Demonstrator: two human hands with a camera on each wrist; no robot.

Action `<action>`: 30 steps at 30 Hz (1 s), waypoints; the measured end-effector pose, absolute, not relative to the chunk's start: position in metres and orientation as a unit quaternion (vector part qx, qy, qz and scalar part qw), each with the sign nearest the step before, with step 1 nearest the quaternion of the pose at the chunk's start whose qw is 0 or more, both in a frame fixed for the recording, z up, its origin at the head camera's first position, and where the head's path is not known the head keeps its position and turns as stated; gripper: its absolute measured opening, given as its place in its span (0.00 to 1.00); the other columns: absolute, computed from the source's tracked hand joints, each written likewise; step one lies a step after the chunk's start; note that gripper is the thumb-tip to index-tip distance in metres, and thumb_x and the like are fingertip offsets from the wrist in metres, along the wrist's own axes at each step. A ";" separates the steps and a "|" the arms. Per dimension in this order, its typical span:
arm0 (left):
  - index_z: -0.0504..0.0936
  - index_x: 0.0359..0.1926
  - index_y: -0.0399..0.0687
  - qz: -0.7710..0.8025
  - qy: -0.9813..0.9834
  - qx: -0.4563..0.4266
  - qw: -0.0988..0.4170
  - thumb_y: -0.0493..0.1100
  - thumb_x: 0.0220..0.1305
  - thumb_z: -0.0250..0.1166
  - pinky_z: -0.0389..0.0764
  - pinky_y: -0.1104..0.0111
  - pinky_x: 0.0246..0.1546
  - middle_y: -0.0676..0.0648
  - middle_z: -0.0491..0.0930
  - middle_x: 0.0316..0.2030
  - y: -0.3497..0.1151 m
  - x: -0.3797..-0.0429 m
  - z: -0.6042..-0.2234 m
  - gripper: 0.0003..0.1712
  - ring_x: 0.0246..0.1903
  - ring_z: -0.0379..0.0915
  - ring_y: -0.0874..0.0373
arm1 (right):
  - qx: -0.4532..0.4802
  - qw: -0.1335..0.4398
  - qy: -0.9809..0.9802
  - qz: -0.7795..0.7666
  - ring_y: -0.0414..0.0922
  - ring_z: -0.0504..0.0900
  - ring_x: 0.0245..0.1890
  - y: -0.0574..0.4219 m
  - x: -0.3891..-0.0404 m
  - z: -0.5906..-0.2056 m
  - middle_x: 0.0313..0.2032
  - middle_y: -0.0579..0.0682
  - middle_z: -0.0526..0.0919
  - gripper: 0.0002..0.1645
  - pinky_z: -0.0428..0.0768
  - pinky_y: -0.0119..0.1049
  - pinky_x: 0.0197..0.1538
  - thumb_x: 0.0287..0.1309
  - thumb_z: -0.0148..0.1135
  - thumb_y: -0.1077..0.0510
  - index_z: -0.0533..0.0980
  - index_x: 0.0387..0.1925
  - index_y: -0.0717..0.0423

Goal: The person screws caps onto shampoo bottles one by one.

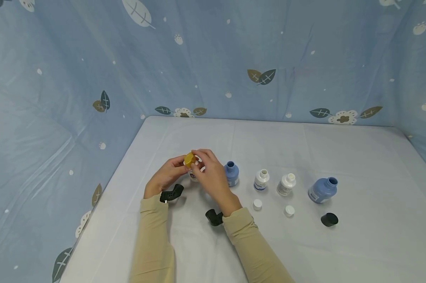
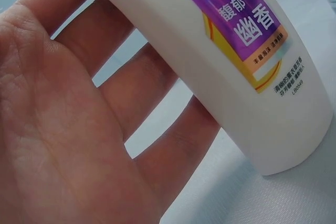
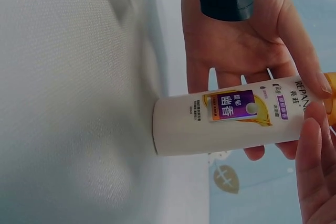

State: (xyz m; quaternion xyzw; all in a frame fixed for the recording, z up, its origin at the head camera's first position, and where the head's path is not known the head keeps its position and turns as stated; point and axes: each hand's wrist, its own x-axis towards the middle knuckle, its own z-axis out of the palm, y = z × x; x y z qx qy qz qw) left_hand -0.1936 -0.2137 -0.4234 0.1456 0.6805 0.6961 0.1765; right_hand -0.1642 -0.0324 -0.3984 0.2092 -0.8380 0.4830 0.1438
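On the left, a blue cloth (image 1: 39, 157) with leaves and paw prints hangs beside the white bench (image 1: 199, 129). Next comes the person's left hand (image 1: 168, 173), in a tan sleeve (image 1: 152, 236). Its grip is closed around a tall white bottle (image 3: 231, 129), with long fingers behind and the thumb in front, up near the top. The bottle has a purple and gold label (image 2: 236, 19). It is upright over the left part of the bench; I can't tell if its bottom touches. On top is a yellow cap (image 1: 190, 159). The right hand (image 1: 213, 173) comes next, and its grip is a small pinch on that cap, with thumb and fingers. Just past this hand is a blue bottle (image 1: 231, 175) with an open top. Then there is a small white bottle (image 1: 261, 181), with a white lid (image 1: 257, 204) near it. Another small bottle (image 1: 285, 185) has its own white lid (image 1: 289, 211) near it. Last, on the right, are a second blue bottle (image 1: 322, 190), open too, and a black lid (image 1: 329, 219).
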 end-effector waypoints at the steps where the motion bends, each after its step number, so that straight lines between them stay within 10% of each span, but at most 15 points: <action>1: 0.73 0.51 0.38 0.695 0.682 0.145 0.176 0.39 0.57 0.61 0.65 0.61 0.52 0.46 0.74 0.45 -0.214 -0.193 -0.423 0.20 0.47 0.67 0.54 | 0.210 0.141 -0.839 0.482 0.36 0.73 0.29 -0.033 -0.164 -0.398 0.50 0.43 0.71 0.22 0.72 0.25 0.28 0.56 0.57 0.54 0.72 0.53 0.50; 30: 0.67 0.56 0.33 0.683 0.697 0.129 0.179 0.37 0.58 0.60 0.65 0.63 0.53 0.44 0.71 0.50 -0.214 -0.194 -0.424 0.26 0.50 0.67 0.53 | 0.198 0.170 -0.835 0.485 0.35 0.73 0.31 -0.032 -0.165 -0.398 0.40 0.44 0.73 0.17 0.73 0.25 0.34 0.55 0.51 0.65 0.77 0.46 0.51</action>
